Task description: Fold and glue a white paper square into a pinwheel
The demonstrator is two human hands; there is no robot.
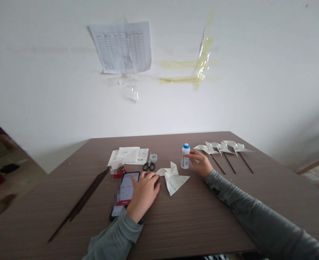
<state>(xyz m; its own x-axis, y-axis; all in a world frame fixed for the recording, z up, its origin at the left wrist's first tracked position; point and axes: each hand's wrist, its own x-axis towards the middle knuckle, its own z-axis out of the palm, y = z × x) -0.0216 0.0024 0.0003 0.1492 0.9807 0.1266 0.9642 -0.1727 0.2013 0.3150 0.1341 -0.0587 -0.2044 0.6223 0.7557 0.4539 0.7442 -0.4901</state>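
My right hand [201, 163] has its fingertips on the side of a white glue bottle [185, 162] with a blue top, which stands upright on the table. To its left lies a pinwheel folded from printed paper [174, 179], without a stick. My left hand [145, 191] rests palm down with its fingers apart, the fingertips at the pinwheel's left blade. Partly under that hand is a phone [126, 191] showing a timer. Black-handled scissors [149, 166] and a small translucent cap [154, 157] lie just beyond the left hand.
Several dark sticks [85, 198] lie slanted on the left of the brown table [202, 224]. Printed paper sheets [128, 154] are at the back left, near a small red item [118, 173]. Paper pinwheels on sticks [224, 148] lie at the back right. A white wall stands behind.
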